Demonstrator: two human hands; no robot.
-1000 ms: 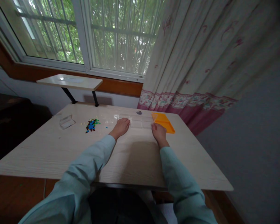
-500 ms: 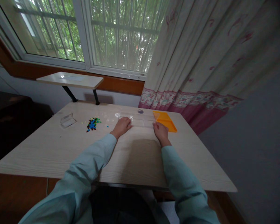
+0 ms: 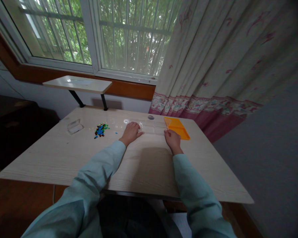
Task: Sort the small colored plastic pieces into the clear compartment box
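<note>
A clear, see-through plastic box lies flat on the table between my two hands. Its outline is faint, and I cannot tell whether it has a lid. My left hand curls over its left end, with the thumb along the near edge. At the right end, my right hand pinches the near corner. Just beyond the right hand is an orange plastic tray. To the left of my left hand lies a heap of small blue, green, brown and yellow building pieces, with one blue piece apart from it.
A small clear case rests at the table's left. A raised shelf on black legs stands at the back left. At the back edge is a round cable hole. A curtain hangs behind the right side of the pale wooden table.
The view has shifted slightly. My left thumb sticks out a little more from the fingers. Both hands stay at the clear box's ends.
</note>
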